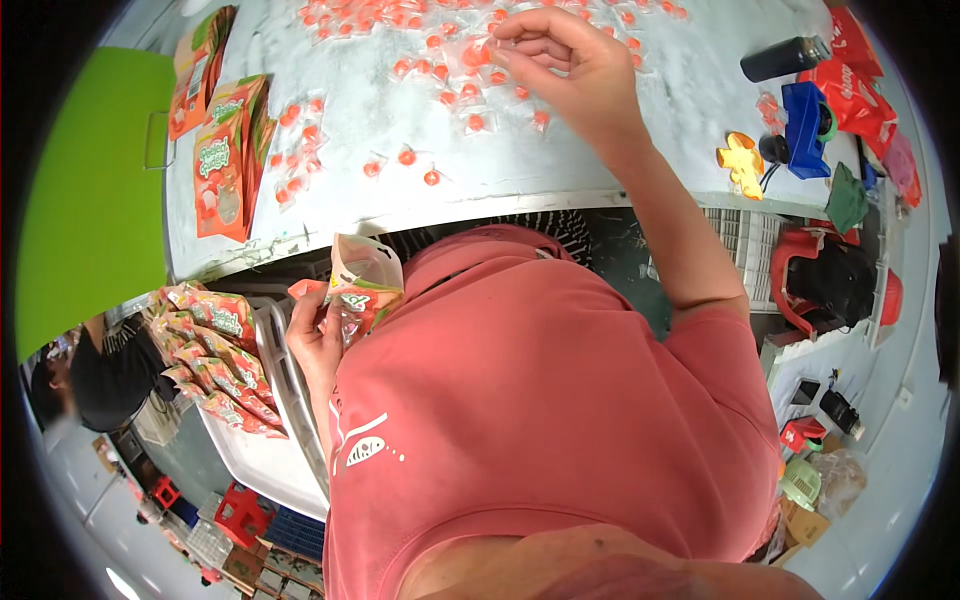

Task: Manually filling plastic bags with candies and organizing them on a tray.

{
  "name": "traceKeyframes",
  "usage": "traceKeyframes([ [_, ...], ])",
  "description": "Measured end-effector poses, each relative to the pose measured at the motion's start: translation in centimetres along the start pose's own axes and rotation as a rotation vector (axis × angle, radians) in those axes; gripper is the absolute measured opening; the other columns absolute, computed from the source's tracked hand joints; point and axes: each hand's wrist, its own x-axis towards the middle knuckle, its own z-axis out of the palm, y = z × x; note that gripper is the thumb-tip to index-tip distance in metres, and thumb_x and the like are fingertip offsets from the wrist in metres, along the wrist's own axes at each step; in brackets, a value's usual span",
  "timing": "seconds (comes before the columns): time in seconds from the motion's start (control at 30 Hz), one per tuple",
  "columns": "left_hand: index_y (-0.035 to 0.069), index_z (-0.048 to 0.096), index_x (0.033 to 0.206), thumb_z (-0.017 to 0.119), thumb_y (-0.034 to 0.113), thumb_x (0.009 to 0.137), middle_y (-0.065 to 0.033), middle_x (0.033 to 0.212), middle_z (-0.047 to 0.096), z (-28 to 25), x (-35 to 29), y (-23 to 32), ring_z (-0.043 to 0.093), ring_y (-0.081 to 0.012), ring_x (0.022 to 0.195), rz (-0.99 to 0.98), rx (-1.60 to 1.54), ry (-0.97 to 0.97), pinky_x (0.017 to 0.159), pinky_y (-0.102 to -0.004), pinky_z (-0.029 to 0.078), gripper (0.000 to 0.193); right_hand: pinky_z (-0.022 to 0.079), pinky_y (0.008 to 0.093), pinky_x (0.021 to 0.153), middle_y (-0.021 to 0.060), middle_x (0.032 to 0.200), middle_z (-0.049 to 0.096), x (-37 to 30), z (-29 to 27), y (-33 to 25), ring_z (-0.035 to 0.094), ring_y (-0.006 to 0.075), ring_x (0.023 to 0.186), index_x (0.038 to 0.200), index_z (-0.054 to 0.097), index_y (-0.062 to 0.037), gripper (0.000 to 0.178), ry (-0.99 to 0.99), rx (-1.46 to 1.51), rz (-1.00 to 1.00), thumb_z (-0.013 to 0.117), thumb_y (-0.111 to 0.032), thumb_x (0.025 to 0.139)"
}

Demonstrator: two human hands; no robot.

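Low in front of my body, my left hand (pixel 315 340) is closed around a red and green pouch (pixel 368 298) whose top gapes open, showing its pale inside. Over the table, my right hand (pixel 580 75) pinches a clear-wrapped orange candy (pixel 478 55) between thumb and fingertips. Many more wrapped orange candies (pixel 475 122) lie scattered below and beyond that hand. A smaller group of candies (pixel 298 150) rests toward the left of the table, beside a stack of flat pouches (pixel 228 170).
A white crate (pixel 270 465) beside my left arm holds several filled pouches (pixel 222 350). A green panel (pixel 90 190) borders the table's left. On the table's right are a dark bottle (pixel 785 60), a blue tape dispenser (pixel 803 130) and a yellow object (pixel 741 163).
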Motion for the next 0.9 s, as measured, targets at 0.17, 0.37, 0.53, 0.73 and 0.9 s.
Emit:
traceKeyframes([
  [0.17,-0.002,0.067,0.109,0.065,-0.004,0.089,-0.0089,0.095,0.065,0.0,-0.1,0.5,0.062,-0.0129,0.084,-0.002,0.045,0.007,0.074,-0.0261,0.051,0.019,0.056,0.025,0.071,0.0078,0.088,0.069,0.4,0.8,0.2,0.069,0.0116,0.084,0.099,0.065,0.0053,0.012,-0.015,-0.15,-0.024,0.068,-0.001,0.09],
  [0.37,-0.002,0.067,0.108,0.063,-0.004,0.09,-0.0086,0.093,0.065,0.0,-0.3,0.9,0.062,-0.0127,0.08,-0.043,0.05,0.009,0.072,-0.0261,0.05,0.019,0.055,0.0238,0.069,0.0083,0.088,0.07,0.5,3.0,0.8,0.069,0.0116,0.085,0.104,0.063,0.0055,0.015,-0.048,0.193,0.065,0.067,-0.002,0.091],
  [0.53,-0.003,0.066,0.107,0.064,-0.004,0.089,-0.0102,0.095,0.065,0.0,-0.6,1.4,0.066,-0.0145,0.079,-0.029,0.076,0.011,0.071,-0.0264,0.051,0.018,0.054,0.0227,0.065,0.0087,0.093,0.071,0.2,4.7,1.4,0.069,0.0124,0.085,0.113,0.059,0.0059,0.023,-0.154,0.282,0.305,0.065,-0.004,0.094],
  [0.73,-0.003,0.067,0.107,0.067,-0.002,0.088,-0.01,0.092,0.066,0.1,-1.5,0.1,0.066,-0.0133,0.078,0.03,0.102,0.045,0.071,-0.0262,0.052,0.019,0.056,0.0233,0.081,0.0085,0.1,0.068,-0.7,8.4,8.0,0.067,0.0122,0.091,0.112,0.064,0.0037,0.023,-0.291,0.226,0.313,0.065,0.001,0.09],
  [0.9,-0.003,0.067,0.107,0.068,0.0,0.089,-0.0097,0.091,0.066,0.4,-1.5,-0.3,0.066,-0.0121,0.076,-0.001,0.076,0.081,0.069,-0.0256,0.052,0.019,0.057,0.0238,0.078,0.009,0.096,0.068,-1.7,11.9,10.9,0.069,0.0146,0.089,0.112,0.064,0.0045,0.022,-0.297,0.318,0.407,0.065,-0.002,0.09],
])
